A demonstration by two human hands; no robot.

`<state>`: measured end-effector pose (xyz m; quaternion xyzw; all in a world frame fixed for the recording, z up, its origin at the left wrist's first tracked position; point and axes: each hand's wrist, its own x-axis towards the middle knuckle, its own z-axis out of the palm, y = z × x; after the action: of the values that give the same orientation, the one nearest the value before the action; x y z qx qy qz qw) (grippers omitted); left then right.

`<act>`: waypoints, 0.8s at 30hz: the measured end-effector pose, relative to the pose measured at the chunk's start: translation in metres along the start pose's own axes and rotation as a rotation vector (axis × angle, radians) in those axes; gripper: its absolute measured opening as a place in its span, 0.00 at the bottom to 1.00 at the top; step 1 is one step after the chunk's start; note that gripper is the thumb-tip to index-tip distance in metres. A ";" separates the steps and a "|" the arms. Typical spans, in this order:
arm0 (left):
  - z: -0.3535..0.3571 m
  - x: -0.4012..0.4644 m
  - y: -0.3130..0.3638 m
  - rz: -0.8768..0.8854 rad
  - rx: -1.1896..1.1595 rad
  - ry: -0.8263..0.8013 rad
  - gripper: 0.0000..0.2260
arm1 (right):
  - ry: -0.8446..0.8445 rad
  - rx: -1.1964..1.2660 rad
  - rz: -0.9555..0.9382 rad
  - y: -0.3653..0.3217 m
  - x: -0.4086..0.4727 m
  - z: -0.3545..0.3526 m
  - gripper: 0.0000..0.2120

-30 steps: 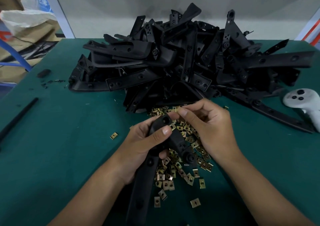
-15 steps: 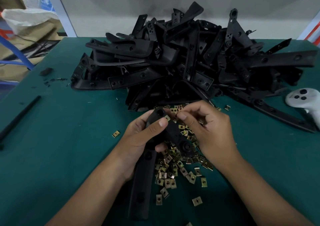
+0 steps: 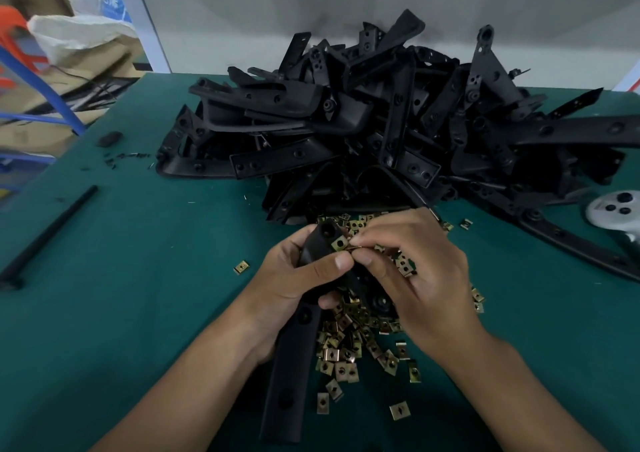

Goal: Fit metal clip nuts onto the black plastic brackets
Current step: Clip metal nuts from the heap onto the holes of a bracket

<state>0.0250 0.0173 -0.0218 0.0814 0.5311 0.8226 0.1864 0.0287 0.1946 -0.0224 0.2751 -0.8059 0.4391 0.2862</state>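
Over the green table point(image 3: 121, 296), we log our left hand point(image 3: 294, 278) gripping one black bracket point(image 3: 291, 365). Right hand point(image 3: 415, 271) pinches a clip nut point(image 3: 340, 243) at its tip.

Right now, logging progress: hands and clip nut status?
Left hand grips bracket. Right hand pinches clip nut at bracket's top end. Loose nuts underneath, nothing blocking.

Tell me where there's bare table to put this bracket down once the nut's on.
Bare green mat lies left of your left hand, between the black rod and the lone clip nut. Another bare patch sits right of your right hand, below the long bracket arm. It is crowded at the bracket pile and the scattered nuts.
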 end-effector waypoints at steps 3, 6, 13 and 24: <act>-0.002 0.000 0.001 0.023 -0.045 0.015 0.09 | 0.034 0.042 -0.036 -0.002 0.001 0.000 0.04; -0.003 0.000 0.001 0.050 -0.048 0.032 0.09 | 0.072 0.054 -0.046 -0.003 0.001 -0.001 0.05; -0.002 -0.002 -0.002 0.163 0.043 0.088 0.12 | 0.044 0.081 0.020 -0.002 -0.002 0.002 0.07; -0.001 -0.004 0.000 0.176 0.057 0.100 0.09 | 0.086 0.060 0.020 0.002 -0.001 -0.001 0.07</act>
<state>0.0286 0.0153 -0.0221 0.0916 0.5538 0.8233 0.0843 0.0281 0.1962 -0.0233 0.2565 -0.7821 0.4772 0.3077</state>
